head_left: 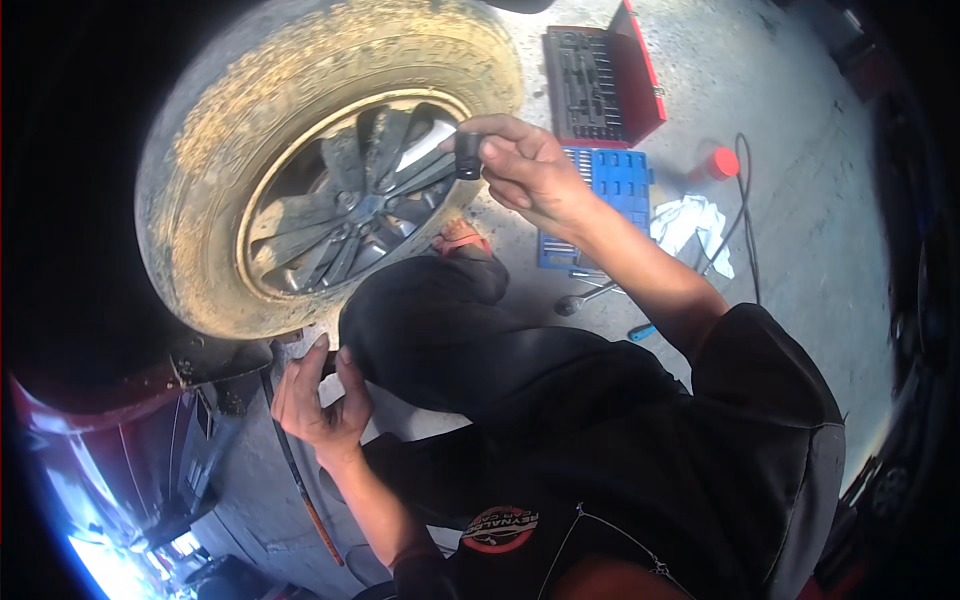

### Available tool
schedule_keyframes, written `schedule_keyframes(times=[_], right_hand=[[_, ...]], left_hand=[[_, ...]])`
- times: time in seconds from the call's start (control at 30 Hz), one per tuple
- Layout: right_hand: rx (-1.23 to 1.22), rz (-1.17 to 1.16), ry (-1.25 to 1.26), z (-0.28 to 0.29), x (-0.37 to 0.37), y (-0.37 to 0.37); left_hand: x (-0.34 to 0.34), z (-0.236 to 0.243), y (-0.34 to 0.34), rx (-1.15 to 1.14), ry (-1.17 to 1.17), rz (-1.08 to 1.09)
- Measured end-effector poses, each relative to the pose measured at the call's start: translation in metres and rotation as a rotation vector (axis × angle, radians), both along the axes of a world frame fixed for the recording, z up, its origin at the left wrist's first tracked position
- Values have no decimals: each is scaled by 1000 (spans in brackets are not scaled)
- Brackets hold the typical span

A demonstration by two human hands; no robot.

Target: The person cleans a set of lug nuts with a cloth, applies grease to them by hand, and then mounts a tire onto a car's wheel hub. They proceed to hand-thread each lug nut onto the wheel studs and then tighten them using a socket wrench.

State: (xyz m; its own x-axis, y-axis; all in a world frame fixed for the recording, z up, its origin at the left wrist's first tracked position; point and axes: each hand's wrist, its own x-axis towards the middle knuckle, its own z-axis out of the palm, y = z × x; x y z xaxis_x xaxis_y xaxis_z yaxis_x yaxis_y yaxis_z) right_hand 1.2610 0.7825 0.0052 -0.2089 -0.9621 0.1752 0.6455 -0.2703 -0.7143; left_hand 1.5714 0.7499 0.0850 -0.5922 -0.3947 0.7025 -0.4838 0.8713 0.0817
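My right hand (535, 170) pinches a black socket (468, 157) near the muddy wheel (365, 210). My left hand (322, 405) curls lower down (whether it grips anything, I cannot tell).

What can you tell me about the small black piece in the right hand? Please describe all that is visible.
The small black piece is a short, roughly cylindrical part, possibly a socket, and looks like metal or hard plastic. Its long side runs roughly up and down in the picture. The right hand holds it off the floor between thumb and fingers. In this view it overlaps the right side of the wheel. Whether it is hollow cannot be seen.
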Motion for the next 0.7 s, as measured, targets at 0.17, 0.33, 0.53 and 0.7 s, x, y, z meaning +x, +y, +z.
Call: schedule_keyframes(times=[0.17,0.33,0.53,0.7], right_hand=[[768,-595,531,-216,-116,-13],[1277,-1078,492,-328,-238,-17],[1425,-1192,196,-335,-307,-72],[1429,-1197,-225,-392,-366,-98]], left_hand=[[70,-26,-18,322,-259,295],[160,-54,-31,510,-476,546],[221,-66,-30,599,-497,716],[227,-85,-33,770,-569,677]])
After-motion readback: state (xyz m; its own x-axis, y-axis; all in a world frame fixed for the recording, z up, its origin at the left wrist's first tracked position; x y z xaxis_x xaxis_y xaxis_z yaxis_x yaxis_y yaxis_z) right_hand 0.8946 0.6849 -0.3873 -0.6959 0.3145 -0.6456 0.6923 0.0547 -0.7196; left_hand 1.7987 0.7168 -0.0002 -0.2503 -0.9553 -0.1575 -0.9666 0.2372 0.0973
